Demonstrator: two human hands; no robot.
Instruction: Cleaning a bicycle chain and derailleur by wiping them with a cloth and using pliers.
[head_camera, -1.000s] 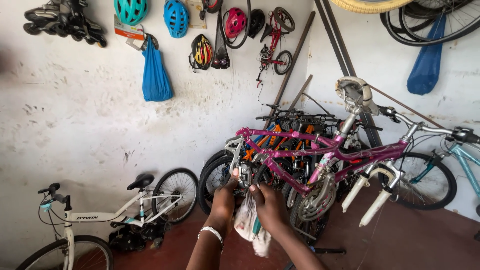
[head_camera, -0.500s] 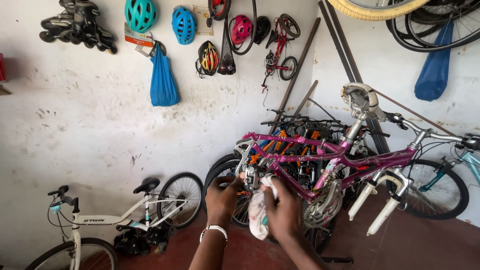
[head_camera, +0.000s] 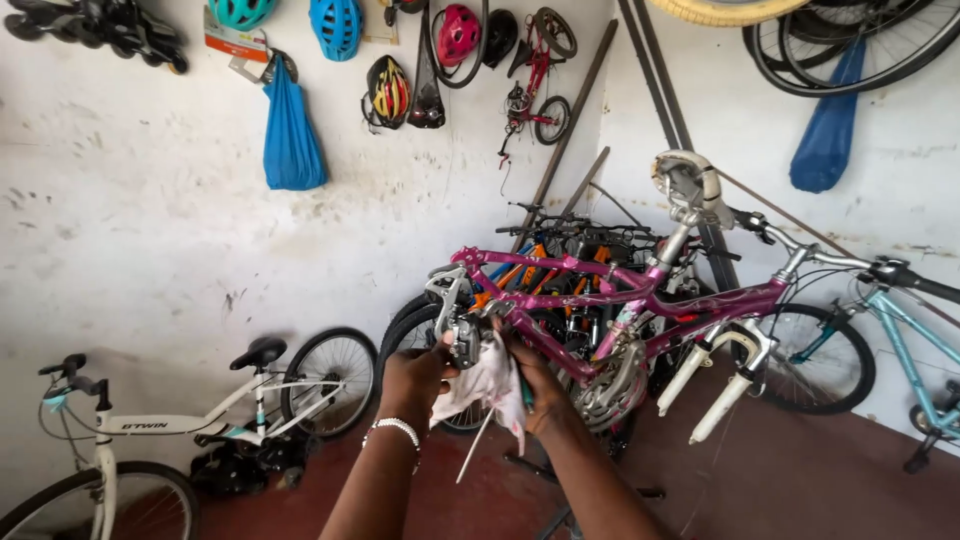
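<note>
I'm gripping the rear derailleur (head_camera: 458, 320) with my left hand (head_camera: 418, 375), right hand (head_camera: 535, 385) clamping a white rag (head_camera: 485, 385) against the pink frame (head_camera: 620, 300). Rag could be snagging the mechanism, since it's hanging loose.

Even, soft daylight on the white wall (head_camera: 150, 250); faint shadows, no glare; sharp focus; slight wide-angle bending at edges.

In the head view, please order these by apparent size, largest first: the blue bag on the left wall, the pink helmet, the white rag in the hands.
1. Blue bag.
2. White rag, though nearness to the camera enlarges it.
3. Pink helmet.
</note>
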